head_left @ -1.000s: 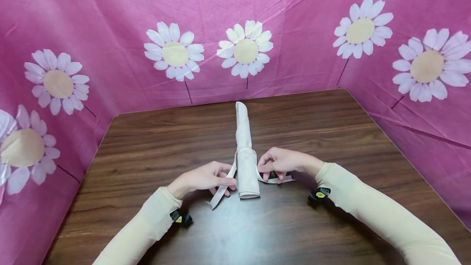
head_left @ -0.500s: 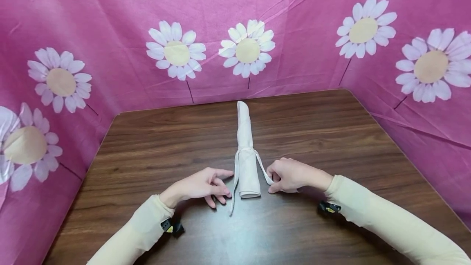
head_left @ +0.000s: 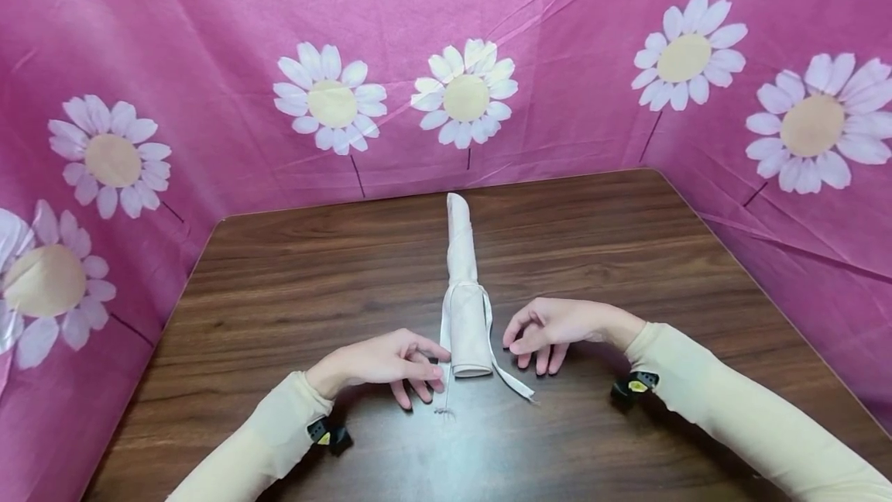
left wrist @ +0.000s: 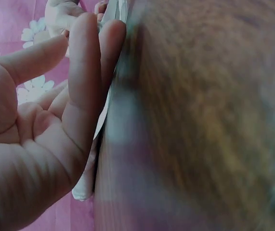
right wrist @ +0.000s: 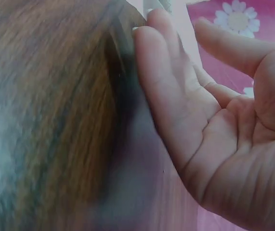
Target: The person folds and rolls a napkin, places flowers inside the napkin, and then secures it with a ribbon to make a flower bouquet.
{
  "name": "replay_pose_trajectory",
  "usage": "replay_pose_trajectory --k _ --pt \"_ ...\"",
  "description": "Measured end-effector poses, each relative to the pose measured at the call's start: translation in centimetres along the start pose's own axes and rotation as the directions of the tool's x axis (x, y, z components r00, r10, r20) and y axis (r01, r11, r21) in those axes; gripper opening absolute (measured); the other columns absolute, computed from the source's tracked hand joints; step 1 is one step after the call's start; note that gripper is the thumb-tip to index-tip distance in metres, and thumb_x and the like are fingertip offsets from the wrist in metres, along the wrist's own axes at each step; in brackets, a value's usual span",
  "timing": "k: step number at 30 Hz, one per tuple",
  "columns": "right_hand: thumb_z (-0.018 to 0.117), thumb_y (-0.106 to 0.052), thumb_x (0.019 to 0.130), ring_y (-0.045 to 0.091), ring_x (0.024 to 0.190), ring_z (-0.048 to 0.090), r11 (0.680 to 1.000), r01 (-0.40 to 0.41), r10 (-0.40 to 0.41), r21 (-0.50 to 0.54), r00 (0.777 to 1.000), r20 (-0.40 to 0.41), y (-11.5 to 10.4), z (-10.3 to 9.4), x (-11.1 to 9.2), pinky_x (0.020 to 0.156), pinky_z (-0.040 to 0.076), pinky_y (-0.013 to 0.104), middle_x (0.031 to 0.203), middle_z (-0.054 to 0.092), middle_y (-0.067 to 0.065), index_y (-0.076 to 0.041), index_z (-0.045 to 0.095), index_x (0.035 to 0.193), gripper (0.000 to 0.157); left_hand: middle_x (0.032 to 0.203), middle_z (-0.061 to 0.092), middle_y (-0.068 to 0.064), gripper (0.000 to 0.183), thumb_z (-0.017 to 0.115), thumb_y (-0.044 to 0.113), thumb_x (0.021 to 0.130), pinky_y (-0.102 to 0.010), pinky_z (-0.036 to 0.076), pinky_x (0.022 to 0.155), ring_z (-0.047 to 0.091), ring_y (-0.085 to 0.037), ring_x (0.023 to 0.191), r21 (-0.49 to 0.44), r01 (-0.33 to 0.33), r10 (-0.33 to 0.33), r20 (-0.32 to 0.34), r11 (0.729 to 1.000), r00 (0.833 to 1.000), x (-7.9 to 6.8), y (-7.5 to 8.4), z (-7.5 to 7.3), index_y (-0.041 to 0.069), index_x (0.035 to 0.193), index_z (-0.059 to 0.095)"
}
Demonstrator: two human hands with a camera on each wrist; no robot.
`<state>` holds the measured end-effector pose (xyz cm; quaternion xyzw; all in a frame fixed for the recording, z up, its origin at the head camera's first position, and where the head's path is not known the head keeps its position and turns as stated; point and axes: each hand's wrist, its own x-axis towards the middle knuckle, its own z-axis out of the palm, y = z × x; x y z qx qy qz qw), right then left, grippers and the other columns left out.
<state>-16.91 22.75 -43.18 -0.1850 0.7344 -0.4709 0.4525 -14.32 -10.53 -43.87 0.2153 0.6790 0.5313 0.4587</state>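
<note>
A cream cloth roll (head_left: 468, 331) lies lengthwise on the table in the head view, a band tied round its middle. One loose tie (head_left: 444, 324) runs down its left side and ends in a frayed tip; the other tie (head_left: 512, 382) trails down to the right. My left hand (head_left: 386, 362) is at the left side of the roll, fingertips right at the left tie, with fingers fairly straight in the left wrist view. To the right of the roll, apart from the right tie, my right hand (head_left: 557, 328) hovers with relaxed fingers and nothing in them.
The dark wood-grain table (head_left: 313, 254) reaches back to a pink cloth backdrop (head_left: 390, 6) printed with daisies. This cloth also hangs along the table's left and right sides. A black wrist camera (head_left: 636, 386) sits under each cream sleeve.
My right hand took the right tie, drew it outward and let it go; that tie now lies slanting to the lower right. My left hand shifted slightly downward beside the left tie.
</note>
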Motion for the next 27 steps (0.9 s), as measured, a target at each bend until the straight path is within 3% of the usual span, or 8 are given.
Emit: replay_pose_trajectory --k 3,6,9,12,16,19,23,27 --pt "0.069 -0.022 0.098 0.027 0.072 0.072 0.998 -0.001 0.000 -0.055 1.000 -0.003 -0.2 -0.4 -0.3 0.060 0.059 0.039 0.092 0.073 0.014 -0.002 0.066 0.116 0.027 0.105 0.074 -0.018 0.045 0.063 0.018 0.102 -0.040 0.061 0.068 0.072 -0.028 0.089 0.022 -0.022 0.022 0.004 1.000 1.000 -0.4 0.2 -0.5 -0.006 0.139 0.053" --pt "0.066 -0.021 0.100 0.030 0.081 0.071 0.995 0.032 -0.036 -0.100 0.999 -0.039 -0.9 -1.4 -0.9 0.066 0.060 0.043 0.097 0.072 0.015 -0.001 0.065 0.120 0.028 0.108 0.073 -0.019 0.045 0.060 0.018 0.104 -0.042 0.060 0.076 0.072 -0.032 0.093 0.115 -0.081 0.082 -0.006 0.990 0.997 -1.1 0.6 -1.5 -0.007 0.141 0.052" --pt "0.062 -0.020 0.103 0.033 0.096 0.069 0.982 0.094 -0.115 -0.165 0.986 -0.119 -1.8 -3.3 -1.9 0.078 0.059 0.047 0.107 0.071 0.018 0.002 0.063 0.125 0.032 0.111 0.072 -0.020 0.044 0.059 0.016 0.104 -0.043 0.058 0.082 0.071 -0.036 0.096 0.262 -0.166 0.180 -0.033 0.951 0.983 -2.2 1.4 -3.0 -0.006 0.141 0.052" --pt "0.061 -0.025 0.104 0.029 0.106 0.065 0.932 0.132 -0.221 -0.336 0.945 -0.240 -2.6 -5.3 -3.2 0.087 0.055 0.044 0.115 0.070 0.014 -0.001 0.065 0.127 0.033 0.120 0.070 -0.017 0.040 0.060 0.018 0.104 -0.043 0.057 0.085 0.069 -0.038 0.099 0.382 -0.206 0.252 -0.074 0.901 0.965 -3.7 2.5 -4.5 0.001 0.140 0.057" --pt "0.061 -0.030 0.103 0.017 0.092 0.061 0.817 0.070 -0.349 -0.572 0.851 -0.393 -3.1 -7.8 -5.1 0.086 0.049 0.037 0.116 0.070 0.007 -0.012 0.068 0.129 0.032 0.130 0.067 -0.004 0.036 0.064 0.025 0.102 -0.036 0.053 0.093 0.066 -0.027 0.111 0.501 -0.182 0.305 -0.174 0.846 0.936 -5.8 3.8 -6.6 0.015 0.136 0.064" --pt "0.062 -0.029 0.103 0.018 0.079 0.056 0.745 0.006 -0.416 -0.667 0.786 -0.458 -3.4 -9.3 -6.2 0.080 0.047 0.037 0.115 0.069 0.005 -0.014 0.065 0.133 0.034 0.129 0.067 0.005 0.034 0.066 0.029 0.101 -0.031 0.051 0.094 0.064 -0.015 0.115 0.580 -0.129 0.347 -0.282 0.805 0.894 -7.2 4.2 -8.2 0.020 0.134 0.066" --pt "0.064 -0.023 0.102 0.037 0.108 0.063 0.665 -0.048 -0.496 -0.745 0.717 -0.489 -3.6 -10.6 -7.3 0.097 0.046 0.050 0.129 0.066 0.015 -0.006 0.061 0.137 0.039 0.131 0.066 0.005 0.037 0.069 0.032 0.099 -0.026 0.052 0.074 0.062 -0.007 0.089 0.683 -0.036 0.426 -0.413 0.729 0.805 -8.6 4.2 -9.9 0.021 0.134 0.066" --pt "0.064 -0.019 0.101 0.047 0.139 0.039 0.583 -0.106 -0.546 -0.805 0.683 -0.486 -3.6 -11.3 -7.7 0.113 0.029 0.060 0.142 0.055 0.023 0.000 0.058 0.139 0.042 0.138 0.062 -0.003 0.044 0.073 0.032 0.096 -0.027 0.046 0.060 0.051 -0.007 0.065 0.810 0.052 0.547 -0.441 0.585 0.711 -9.7 3.4 -10.8 0.018 0.136 0.065"
